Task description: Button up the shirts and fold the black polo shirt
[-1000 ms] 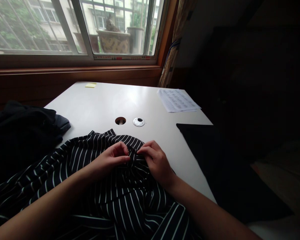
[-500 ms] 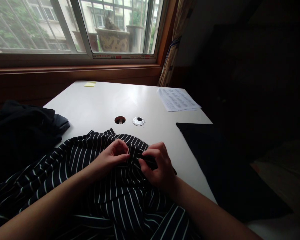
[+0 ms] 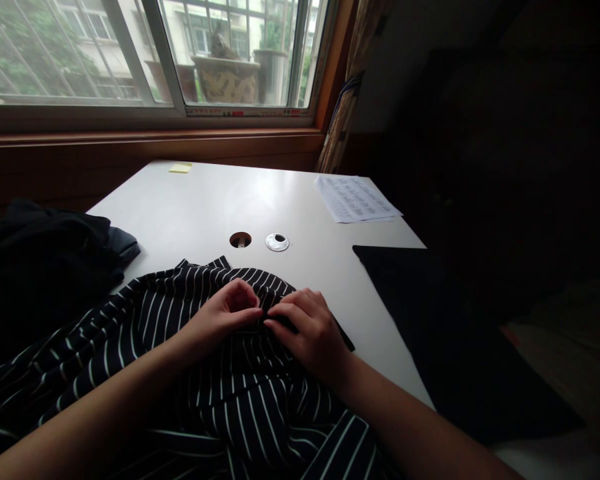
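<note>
A dark garment with white stripes lies bunched over the near part of the white table and toward me. My left hand pinches its cloth between thumb and index finger, near the garment's upper right part. Close beside it, my right hand has its thumb and fingertips drawn together at the same patch of cloth. The fingertips of the two hands almost meet. Whatever small piece lies between the right fingertips is too dark to make out.
A pile of dark clothes lies at the left. On the white table are printed sheets, a yellow sticky note, an open cable hole and a silver grommet. Dark cloth covers the right edge.
My right hand has moved left toward my left hand, and its thumb and fingers have come closer together. My left hand and the garment stay almost still.
</note>
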